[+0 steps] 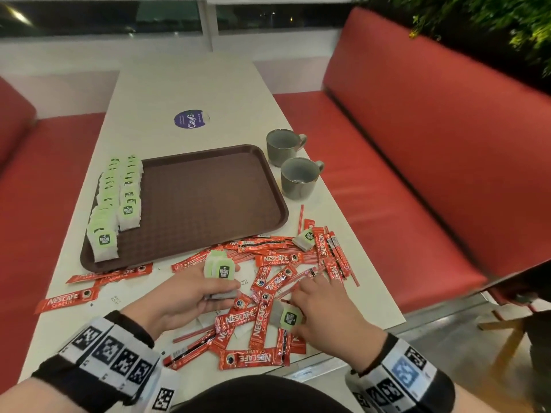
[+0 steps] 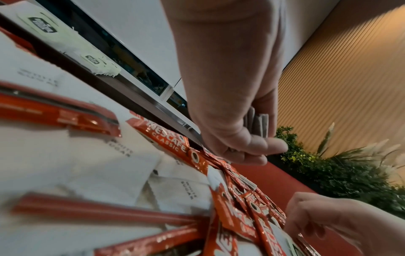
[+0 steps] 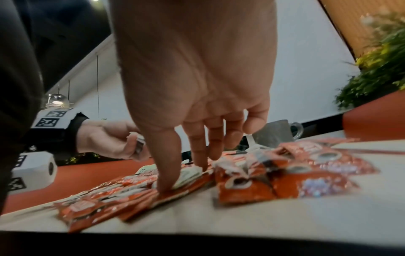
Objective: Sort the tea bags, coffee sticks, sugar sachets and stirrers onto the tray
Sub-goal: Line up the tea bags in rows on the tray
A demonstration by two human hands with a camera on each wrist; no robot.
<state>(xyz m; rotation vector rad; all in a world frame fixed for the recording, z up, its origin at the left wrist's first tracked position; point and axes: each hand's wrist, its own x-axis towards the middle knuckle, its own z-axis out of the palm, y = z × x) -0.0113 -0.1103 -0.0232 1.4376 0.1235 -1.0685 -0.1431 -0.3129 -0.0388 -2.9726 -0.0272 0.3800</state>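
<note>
My left hand grips a small stack of green-labelled tea bags, seen edge-on in the left wrist view. My right hand reaches into the pile of red coffee sticks. Its thumb and forefinger pinch a single tea bag by its edges, and that tea bag lies on the sticks. Two rows of tea bags line the left side of the brown tray. White sugar sachets and thin red stirrers lie among the sticks. Another tea bag sits on the pile's far right.
Two grey cups stand to the right of the tray, near the table's right edge. A red bench runs along that side, and a purple sticker lies beyond the tray.
</note>
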